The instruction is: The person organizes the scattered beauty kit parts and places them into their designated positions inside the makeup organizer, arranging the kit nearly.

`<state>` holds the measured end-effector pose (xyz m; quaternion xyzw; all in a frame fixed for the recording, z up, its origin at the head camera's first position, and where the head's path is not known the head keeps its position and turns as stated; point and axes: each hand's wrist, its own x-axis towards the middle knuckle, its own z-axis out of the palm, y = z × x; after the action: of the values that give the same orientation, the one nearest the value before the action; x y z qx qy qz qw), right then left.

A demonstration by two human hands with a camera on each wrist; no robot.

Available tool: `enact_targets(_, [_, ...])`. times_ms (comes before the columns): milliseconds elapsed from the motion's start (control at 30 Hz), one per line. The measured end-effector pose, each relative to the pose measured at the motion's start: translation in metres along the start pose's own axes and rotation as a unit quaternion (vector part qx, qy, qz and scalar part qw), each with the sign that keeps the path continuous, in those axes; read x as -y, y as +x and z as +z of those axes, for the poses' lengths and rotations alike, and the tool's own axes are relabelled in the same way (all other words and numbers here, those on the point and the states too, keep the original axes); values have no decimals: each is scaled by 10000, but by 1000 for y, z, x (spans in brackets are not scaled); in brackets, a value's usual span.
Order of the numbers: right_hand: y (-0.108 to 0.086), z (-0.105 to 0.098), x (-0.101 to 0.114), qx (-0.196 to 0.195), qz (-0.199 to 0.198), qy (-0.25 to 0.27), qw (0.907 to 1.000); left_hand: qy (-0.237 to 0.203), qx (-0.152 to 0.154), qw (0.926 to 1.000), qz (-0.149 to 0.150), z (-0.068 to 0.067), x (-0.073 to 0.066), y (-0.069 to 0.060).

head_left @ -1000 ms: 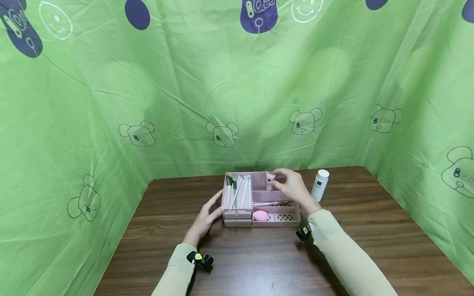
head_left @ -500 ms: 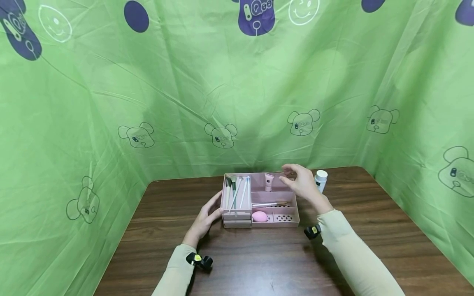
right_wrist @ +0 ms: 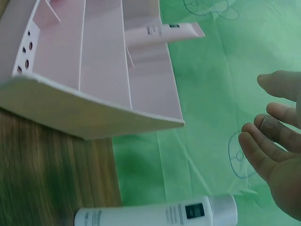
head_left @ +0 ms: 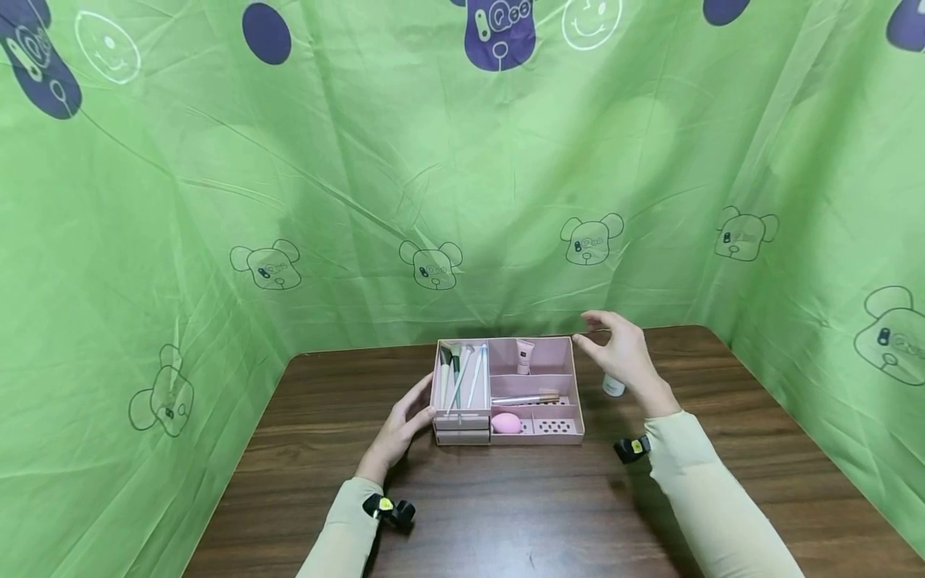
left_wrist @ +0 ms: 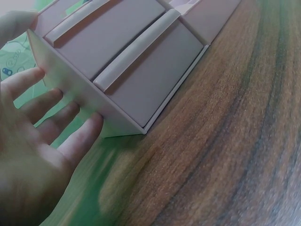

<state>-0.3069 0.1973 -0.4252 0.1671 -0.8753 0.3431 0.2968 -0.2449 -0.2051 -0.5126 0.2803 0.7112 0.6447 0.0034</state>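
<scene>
A pink cosmetics organizer stands on the table, with drawers at its left front. My left hand rests on its left side, fingertips against the side wall and thumb near the front corner. In the back right compartment a small pink squeeze tube stands upright. My right hand is held in the air right of the organizer, fingers apart and slightly bent, holding nothing. Partly hidden below it in the head view is a white bottle. In the right wrist view, the bottle lies apart from the fingers.
Several makeup brushes lie in the organizer's left top tray. A slim metallic-looking stick lies in the middle compartment, and a pink makeup sponge sits in front. A green printed curtain surrounds the wooden table.
My right hand has let go of the pink squeeze tube and moved right, over the white bottle. The tube stays in the back compartment. My left hand has kept its place.
</scene>
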Motion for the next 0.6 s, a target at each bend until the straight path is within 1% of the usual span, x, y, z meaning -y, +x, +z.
enact_targets(167, [-1, -7, -9, -55, 139, -105, 9998, 44, 14, 10000, 30, 0, 1, 0])
enact_targets(367, [-2, -15, -18, -89, 310, 21, 9995, 96, 22, 9999, 105, -1, 1, 0])
enact_targets(600, [-3, -20, -28, -114, 447, -13, 9989, 76, 15, 9999, 65, 0, 0, 1])
